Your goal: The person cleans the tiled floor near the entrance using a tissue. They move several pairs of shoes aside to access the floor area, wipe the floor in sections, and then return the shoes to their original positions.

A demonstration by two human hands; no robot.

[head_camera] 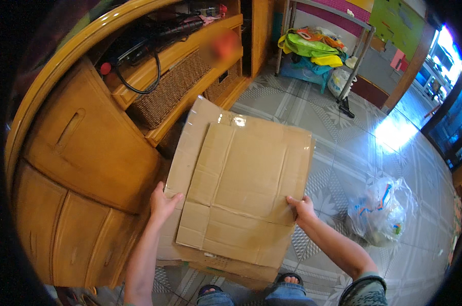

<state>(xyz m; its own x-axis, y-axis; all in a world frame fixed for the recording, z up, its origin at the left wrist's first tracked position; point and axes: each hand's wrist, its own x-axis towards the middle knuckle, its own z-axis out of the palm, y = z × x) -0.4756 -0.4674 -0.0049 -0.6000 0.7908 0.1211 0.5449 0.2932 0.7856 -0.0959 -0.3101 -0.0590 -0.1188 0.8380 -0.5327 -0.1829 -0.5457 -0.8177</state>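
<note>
Flattened cardboard sheets, creased and stacked on one another, are held in front of me above the tiled floor. My left hand grips their left edge, thumb on top and fingers hidden beneath. On the right edge, my right hand has its thumb over the top sheet, its other fingers partly hidden. A smaller folded piece lies on top of a larger sheet, whose left border shows beside it. My feet in dark sandals show just past the lower edge of the cardboard.
A wooden cabinet with wicker baskets stands at the left. A filled clear plastic bag sits on the floor at the right. Behind, a metal-framed rack holds colourful bags. A doorway is at the far right.
</note>
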